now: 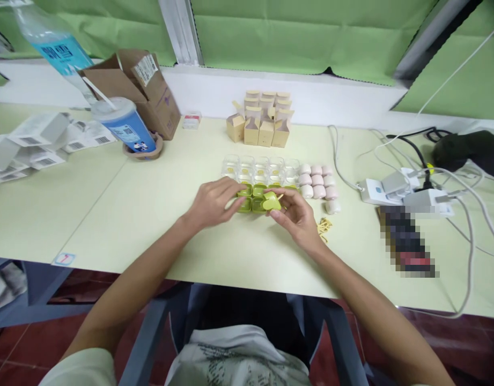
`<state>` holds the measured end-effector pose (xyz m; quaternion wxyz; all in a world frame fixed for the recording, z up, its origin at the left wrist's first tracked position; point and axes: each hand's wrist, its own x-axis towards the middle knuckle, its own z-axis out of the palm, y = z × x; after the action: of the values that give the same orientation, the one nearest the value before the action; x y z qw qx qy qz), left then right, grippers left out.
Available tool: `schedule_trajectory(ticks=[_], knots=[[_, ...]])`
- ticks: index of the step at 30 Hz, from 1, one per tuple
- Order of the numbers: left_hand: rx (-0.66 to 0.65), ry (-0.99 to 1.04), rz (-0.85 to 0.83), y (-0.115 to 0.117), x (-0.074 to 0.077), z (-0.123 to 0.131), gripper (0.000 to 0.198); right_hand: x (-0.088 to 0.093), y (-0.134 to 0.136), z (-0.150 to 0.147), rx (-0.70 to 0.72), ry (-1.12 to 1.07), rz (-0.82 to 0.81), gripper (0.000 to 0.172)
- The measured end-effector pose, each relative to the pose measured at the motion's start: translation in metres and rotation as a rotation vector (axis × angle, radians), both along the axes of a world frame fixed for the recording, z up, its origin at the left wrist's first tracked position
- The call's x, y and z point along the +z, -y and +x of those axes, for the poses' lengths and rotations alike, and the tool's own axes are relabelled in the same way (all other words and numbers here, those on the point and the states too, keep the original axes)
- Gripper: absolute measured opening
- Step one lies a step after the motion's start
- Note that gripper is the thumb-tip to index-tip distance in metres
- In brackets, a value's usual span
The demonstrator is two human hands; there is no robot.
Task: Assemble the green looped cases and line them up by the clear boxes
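Note:
My right hand (297, 217) pinches a small lime-green cup-like plastic piece (272, 201) between thumb and fingers, tilted just over the table. Under and beside it stand several square green cups (244, 204) in rows. My left hand (216, 202) hovers at the left end of these cups, thumb and fingers apart, its fingertips over the nearest ones; whether they touch is unclear. Behind the green cups are rows of clear plastic cups (245, 167) with yellowish spots inside. To the right sit several pale pink and white rounded pieces (318, 191).
Open small cardboard boxes (266, 133) stand by the wall. A yellow pile of small strips (324, 227) lies near my right wrist. On the left are a blue drink cup (130, 131), a brown carton (150, 96) and white boxes (41, 128); at right, a power strip (373, 191) with cables.

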<state>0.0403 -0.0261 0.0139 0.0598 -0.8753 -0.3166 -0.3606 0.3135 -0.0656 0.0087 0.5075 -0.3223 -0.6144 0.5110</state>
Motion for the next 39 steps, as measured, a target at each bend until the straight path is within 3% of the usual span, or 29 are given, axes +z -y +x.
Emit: schedule_trajectory(ticks=[2, 5, 12, 17, 19, 22, 25, 28, 33, 36, 39], knots=[[0.161, -0.171, -0.084, -0.002, 0.002, -0.019, 0.026, -0.001, -0.004, 0.004, -0.079, 0.012, 0.033, 0.050], [0.235, -0.350, -0.135, -0.001, 0.000, -0.037, 0.031, -0.004, -0.008, 0.007, -0.155, 0.014, 0.062, 0.053], [0.117, -0.460, -0.100, 0.031, 0.005, -0.048, 0.030, -0.004, -0.006, 0.003, -0.097, -0.052, 0.003, 0.060], [0.011, -0.302, -0.014, 0.068, 0.021, -0.044, 0.018, -0.006, -0.003, 0.001, -0.081, 0.035, 0.073, 0.060], [0.025, -0.221, 0.094, 0.072, 0.027, -0.031, 0.027, -0.006, -0.001, 0.000, -0.059, 0.061, 0.108, 0.059], [-0.025, -0.168, 0.209, 0.059, 0.033, -0.004, 0.038, -0.007, 0.003, -0.003, -0.004, 0.066, 0.126, 0.066], [-0.148, -0.138, 0.284, 0.036, 0.034, 0.019, 0.032, -0.007, 0.003, -0.004, 0.006, 0.048, 0.138, 0.070], [-0.224, -0.032, 0.244, 0.017, 0.032, 0.028, 0.024, -0.007, 0.000, -0.003, -0.019, 0.019, 0.141, 0.062], [-0.235, 0.277, -0.063, 0.004, 0.027, 0.019, 0.025, -0.006, -0.001, 0.000, 0.010, 0.036, 0.142, 0.052], [-0.151, 0.394, -0.223, -0.001, 0.022, 0.001, 0.021, -0.005, 0.002, 0.001, 0.028, 0.098, 0.207, 0.044], [-0.034, 0.380, -0.270, -0.008, 0.015, -0.023, 0.020, -0.007, 0.003, 0.001, -0.005, 0.157, 0.257, 0.039]])
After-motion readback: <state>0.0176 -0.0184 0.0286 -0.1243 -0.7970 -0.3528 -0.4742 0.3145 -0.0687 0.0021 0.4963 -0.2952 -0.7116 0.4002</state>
